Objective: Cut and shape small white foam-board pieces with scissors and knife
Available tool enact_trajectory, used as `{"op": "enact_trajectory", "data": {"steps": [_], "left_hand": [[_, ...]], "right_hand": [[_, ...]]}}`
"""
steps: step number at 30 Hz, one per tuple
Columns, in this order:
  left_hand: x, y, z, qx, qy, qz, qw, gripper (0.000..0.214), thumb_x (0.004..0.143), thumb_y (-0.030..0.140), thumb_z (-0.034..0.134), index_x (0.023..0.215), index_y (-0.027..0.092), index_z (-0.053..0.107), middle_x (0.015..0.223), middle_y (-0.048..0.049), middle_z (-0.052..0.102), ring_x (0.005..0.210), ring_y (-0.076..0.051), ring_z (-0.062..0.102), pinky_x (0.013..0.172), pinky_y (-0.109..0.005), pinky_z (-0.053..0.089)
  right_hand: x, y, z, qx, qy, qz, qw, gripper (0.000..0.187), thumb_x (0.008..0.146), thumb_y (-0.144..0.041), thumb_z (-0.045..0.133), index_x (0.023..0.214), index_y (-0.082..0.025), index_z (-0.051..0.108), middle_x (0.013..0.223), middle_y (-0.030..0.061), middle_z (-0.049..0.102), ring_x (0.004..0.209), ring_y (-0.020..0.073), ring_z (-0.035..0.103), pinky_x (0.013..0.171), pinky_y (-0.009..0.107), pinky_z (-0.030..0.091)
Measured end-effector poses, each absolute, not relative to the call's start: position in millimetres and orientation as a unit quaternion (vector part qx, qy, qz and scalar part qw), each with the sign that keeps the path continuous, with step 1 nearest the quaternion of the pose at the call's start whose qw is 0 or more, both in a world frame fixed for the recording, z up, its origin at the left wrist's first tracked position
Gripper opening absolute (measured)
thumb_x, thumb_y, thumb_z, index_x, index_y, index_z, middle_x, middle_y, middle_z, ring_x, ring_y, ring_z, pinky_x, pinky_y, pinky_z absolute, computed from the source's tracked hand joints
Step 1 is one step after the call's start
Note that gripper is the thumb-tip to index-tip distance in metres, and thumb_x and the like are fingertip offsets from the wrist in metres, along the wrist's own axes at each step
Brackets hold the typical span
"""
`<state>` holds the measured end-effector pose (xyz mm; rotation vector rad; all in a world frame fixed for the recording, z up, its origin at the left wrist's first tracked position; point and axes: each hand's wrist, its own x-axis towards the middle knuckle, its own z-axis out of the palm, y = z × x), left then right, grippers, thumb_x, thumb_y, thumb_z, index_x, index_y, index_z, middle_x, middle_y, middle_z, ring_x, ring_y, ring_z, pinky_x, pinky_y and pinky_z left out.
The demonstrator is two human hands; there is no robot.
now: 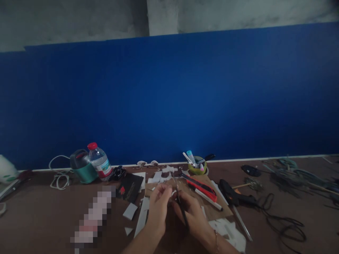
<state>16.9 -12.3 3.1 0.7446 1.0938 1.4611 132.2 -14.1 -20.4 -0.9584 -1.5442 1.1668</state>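
Observation:
My left hand (pixel 159 203) is closed in a pinch on a small white piece (pixel 173 193), mostly hidden by the fingertips. Close beside it, my right hand (pixel 191 210) grips a slim dark tool (pixel 182 211) with a narrow pale tip pointing away from me. Whether this tool is a pair of scissors, tweezers or a knife, I cannot make out. Both hands are raised over a brown board (pixel 221 211) strewn with white scraps (pixel 158 176). Right of my fingers, a red utility knife (pixel 203 188) and a white marker (pixel 209 199) lie on the board.
At the back left stand a red-capped water bottle (pixel 100 163) and a green container (pixel 84 173). A yellow-green pen holder (pixel 197 168) is near the blue wall panel (pixel 172 106). Rightward lie a black glue gun (pixel 235 195), its looped cord (pixel 284 222) and tangled greenish strands (pixel 293 178).

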Motion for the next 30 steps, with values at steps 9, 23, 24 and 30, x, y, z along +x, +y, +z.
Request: {"op": "enact_trajectory", "data": {"steps": [9,23,24,30], "left_hand": [[17,-11,1,0.313,0.437,0.620,0.572,0.027,0.062,0.037,0.074,0.064,0.016,0.056,0.063,0.0009,0.059,0.064,-0.014,0.054,0.062,-0.024,0.041],[19,-10,3,0.276,0.422,0.618,0.603,0.025,0.062,0.030,0.075,0.064,0.017,0.054,0.063,0.0015,0.061,0.061,-0.012,0.055,0.062,-0.023,0.043],[20,-11,1,0.271,0.418,0.619,0.607,0.025,0.062,0.030,0.075,0.066,0.017,0.055,0.063,0.0016,0.061,0.062,-0.012,0.055,0.063,-0.023,0.043],[21,-12,-1,0.274,0.420,0.613,0.611,0.023,0.063,0.032,0.075,0.070,0.016,0.059,0.062,0.0018,0.060,0.061,-0.012,0.055,0.063,-0.023,0.043]], "right_hand": [[131,-16,-17,-0.404,-0.624,0.466,0.480,0.017,0.079,-0.030,0.058,0.077,-0.014,0.058,0.068,-0.0004,0.053,0.063,0.0127,0.044,0.057,0.023,0.039],[131,-15,-14,-0.370,-0.621,0.511,0.466,0.026,0.077,-0.028,0.064,0.099,-0.014,0.064,0.086,0.0042,0.066,0.080,0.0190,0.058,0.076,0.028,0.048],[130,-15,-15,-0.367,-0.620,0.514,0.466,0.027,0.077,-0.028,0.064,0.101,-0.014,0.064,0.088,0.0043,0.066,0.080,0.0191,0.058,0.076,0.028,0.048],[131,-17,-16,-0.371,-0.620,0.517,0.459,0.027,0.078,-0.026,0.063,0.103,-0.014,0.063,0.089,0.0044,0.066,0.081,0.0194,0.058,0.076,0.028,0.048]]}}
